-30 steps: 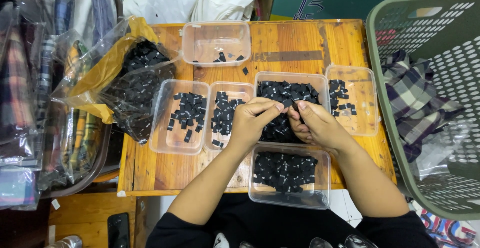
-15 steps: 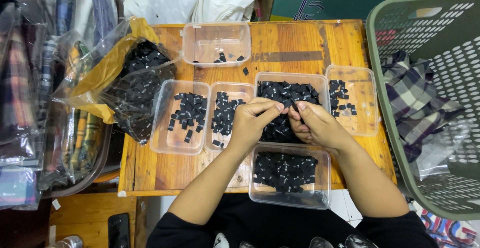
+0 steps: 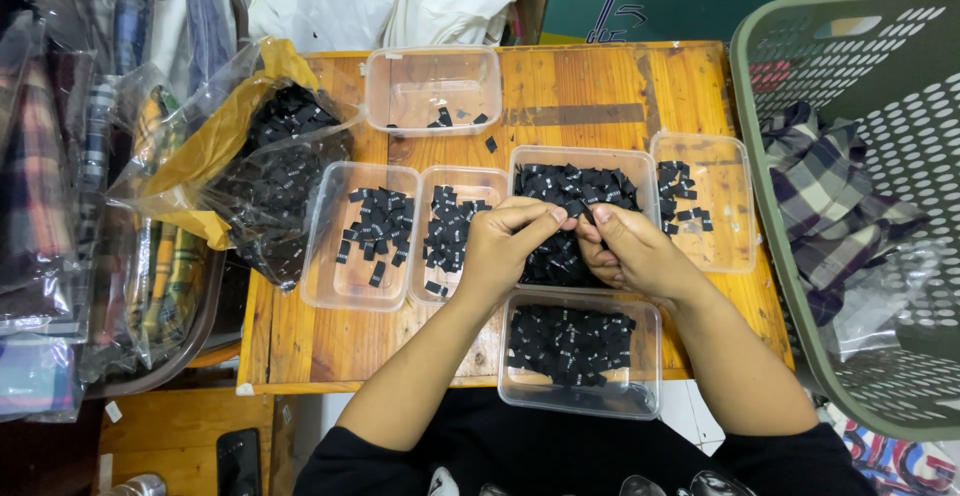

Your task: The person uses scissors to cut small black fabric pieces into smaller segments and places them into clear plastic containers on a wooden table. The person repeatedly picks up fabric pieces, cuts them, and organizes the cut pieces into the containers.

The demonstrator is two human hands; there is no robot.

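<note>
Both hands pinch one small black label (image 3: 577,210) between them, left hand (image 3: 505,246) and right hand (image 3: 630,251) fingertip-to-fingertip above the fullest tray (image 3: 640,161).

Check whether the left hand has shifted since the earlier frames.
No. The left hand stays over the big clear tub of black labels, fingertips meeting the right hand.

Small wooden table (image 3: 310,341), green laundry basket (image 3: 770,206) beside, even light
</note>
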